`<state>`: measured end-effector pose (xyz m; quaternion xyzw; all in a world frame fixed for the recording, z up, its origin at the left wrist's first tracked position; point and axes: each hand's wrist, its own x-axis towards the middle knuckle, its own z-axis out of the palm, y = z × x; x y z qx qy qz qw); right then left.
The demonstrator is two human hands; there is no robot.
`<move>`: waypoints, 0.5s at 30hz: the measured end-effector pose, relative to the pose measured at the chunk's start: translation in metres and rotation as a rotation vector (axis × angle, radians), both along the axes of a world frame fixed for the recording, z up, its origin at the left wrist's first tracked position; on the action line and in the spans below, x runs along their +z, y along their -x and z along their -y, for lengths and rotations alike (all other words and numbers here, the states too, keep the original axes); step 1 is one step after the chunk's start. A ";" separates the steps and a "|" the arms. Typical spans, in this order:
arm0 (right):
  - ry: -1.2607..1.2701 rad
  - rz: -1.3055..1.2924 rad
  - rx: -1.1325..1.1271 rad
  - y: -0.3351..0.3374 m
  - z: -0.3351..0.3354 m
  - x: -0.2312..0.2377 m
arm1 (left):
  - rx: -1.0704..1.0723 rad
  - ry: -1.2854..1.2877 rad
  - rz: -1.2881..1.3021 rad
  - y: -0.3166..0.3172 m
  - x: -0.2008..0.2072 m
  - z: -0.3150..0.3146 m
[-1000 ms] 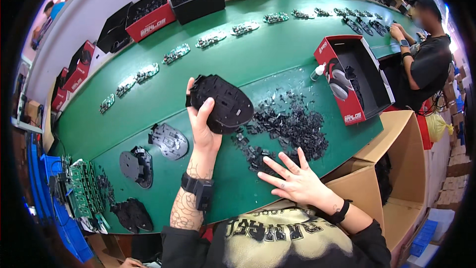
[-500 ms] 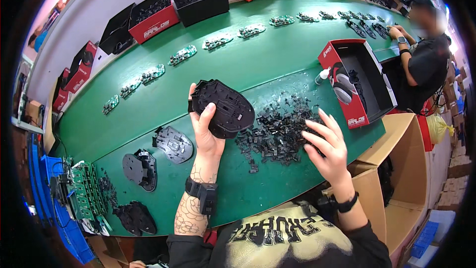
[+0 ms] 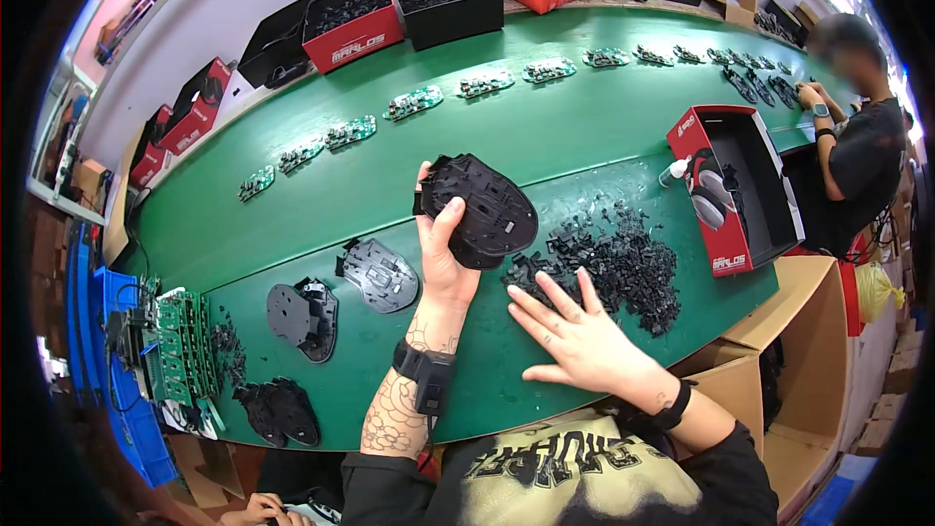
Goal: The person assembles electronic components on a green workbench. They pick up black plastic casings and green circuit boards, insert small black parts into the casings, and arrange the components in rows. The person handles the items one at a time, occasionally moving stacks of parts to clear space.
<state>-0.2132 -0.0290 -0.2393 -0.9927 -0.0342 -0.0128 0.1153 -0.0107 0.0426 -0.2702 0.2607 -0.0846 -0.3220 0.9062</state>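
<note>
My left hand (image 3: 446, 251) grips a black moulded plastic shell (image 3: 484, 209), rounded at one end, with its ribbed inner side up and my thumb pressed on it. My fingers behind the shell are mostly hidden. Palm down, my right hand (image 3: 589, 339) has its fingers spread and holds nothing. It hovers or rests at the near edge of a pile of small black plastic pieces (image 3: 633, 268); I cannot tell whether it touches the table. Left of my left hand lie a similar shell (image 3: 380, 278) and a stacked pair of dark shells (image 3: 304, 319).
Green circuit boards (image 3: 485, 84) form a curved row across the green table (image 3: 292, 205). A red and black box (image 3: 740, 190) stands at right beside a small bottle (image 3: 672, 172). More black shells (image 3: 278, 412) and stacked boards (image 3: 185, 343) sit at left. A co-worker (image 3: 857, 127) works at far right.
My right hand has swung left and nearer, from the pile's right side to its near edge, and turned palm down. My left hand still grips the shell. The whole view has shifted.
</note>
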 end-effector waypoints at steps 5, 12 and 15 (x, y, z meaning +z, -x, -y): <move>-0.183 0.427 -0.166 -0.039 0.049 0.016 | 0.017 -0.020 0.014 0.000 0.000 0.000; -0.100 0.238 -0.089 -0.072 0.068 -0.002 | 0.042 -0.058 0.050 0.002 0.003 0.004; -0.051 0.255 -0.044 -0.072 0.065 0.002 | 0.061 -0.076 0.039 0.001 0.004 0.003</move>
